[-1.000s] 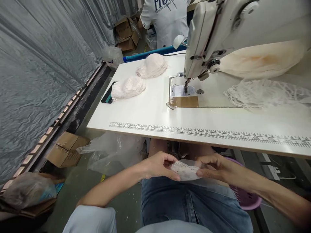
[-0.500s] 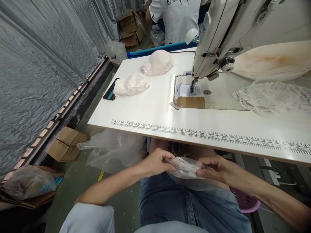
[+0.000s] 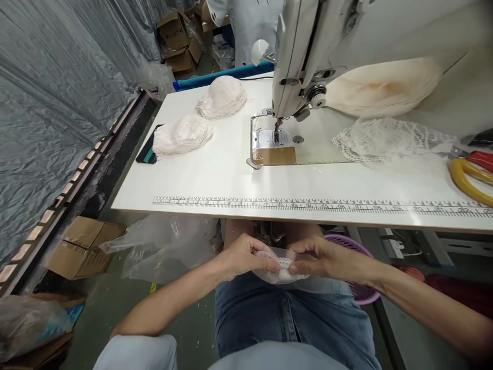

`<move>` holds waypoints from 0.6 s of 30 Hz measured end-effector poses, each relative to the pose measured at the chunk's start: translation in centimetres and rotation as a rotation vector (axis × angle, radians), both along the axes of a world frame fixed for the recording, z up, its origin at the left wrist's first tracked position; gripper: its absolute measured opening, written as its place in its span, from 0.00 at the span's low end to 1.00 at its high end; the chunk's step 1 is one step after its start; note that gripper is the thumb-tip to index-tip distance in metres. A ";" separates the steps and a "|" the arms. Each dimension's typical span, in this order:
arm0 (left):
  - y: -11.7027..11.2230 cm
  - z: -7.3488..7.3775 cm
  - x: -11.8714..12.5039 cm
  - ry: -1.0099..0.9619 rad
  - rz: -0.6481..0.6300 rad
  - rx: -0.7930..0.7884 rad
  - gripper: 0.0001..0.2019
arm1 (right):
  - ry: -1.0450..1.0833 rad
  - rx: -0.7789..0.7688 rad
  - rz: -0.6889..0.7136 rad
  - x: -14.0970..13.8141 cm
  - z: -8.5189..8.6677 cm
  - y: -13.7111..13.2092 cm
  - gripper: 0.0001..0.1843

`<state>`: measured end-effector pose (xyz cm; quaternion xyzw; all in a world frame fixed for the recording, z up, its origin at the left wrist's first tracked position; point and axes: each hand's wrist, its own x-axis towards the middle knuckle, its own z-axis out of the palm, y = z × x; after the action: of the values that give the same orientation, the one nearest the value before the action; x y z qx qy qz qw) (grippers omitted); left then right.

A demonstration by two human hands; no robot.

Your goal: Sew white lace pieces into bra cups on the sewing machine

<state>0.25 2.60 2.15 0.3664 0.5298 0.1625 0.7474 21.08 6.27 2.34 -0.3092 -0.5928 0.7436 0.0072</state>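
Note:
Over my lap, just below the table edge, a piece of white lace fabric point(image 3: 280, 275) with a scalloped edge is held between both hands. My left hand point(image 3: 246, 258) pinches its left part between thumb and fingers. From the other side my right hand point(image 3: 321, 259) pinches the lace close to the left thumb. Sheer material spreads below the fingers. On the table, a white sewing machine point(image 3: 296, 67) stands beyond my hands, its presser foot point(image 3: 276, 132) over the needle plate with no fabric under it.
Two pale stacks of lace cups point(image 3: 183, 136) point(image 3: 222, 97) lie on the white table point(image 3: 215, 174) at left. Lace pieces point(image 3: 389, 140) and yellow-handled scissors point(image 3: 470, 177) lie at right. A purple basket point(image 3: 364, 293), plastic bags point(image 3: 165, 246) and a cardboard box point(image 3: 82, 246) are below. Another person point(image 3: 254, 31) sits behind.
My hands have drawn closer together, and the lace between them is now bunched and turned. The view has shifted right, bringing the scissors into sight.

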 end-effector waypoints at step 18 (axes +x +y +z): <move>0.5 1.3 0.5 -0.153 0.138 -0.081 0.17 | 0.166 0.010 0.063 2.7 -0.6 0.4 0.16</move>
<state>0.76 3.05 3.46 0.2853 0.5011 0.2196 0.7869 23.83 6.63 1.69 -0.2278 -0.6034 0.7635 0.0343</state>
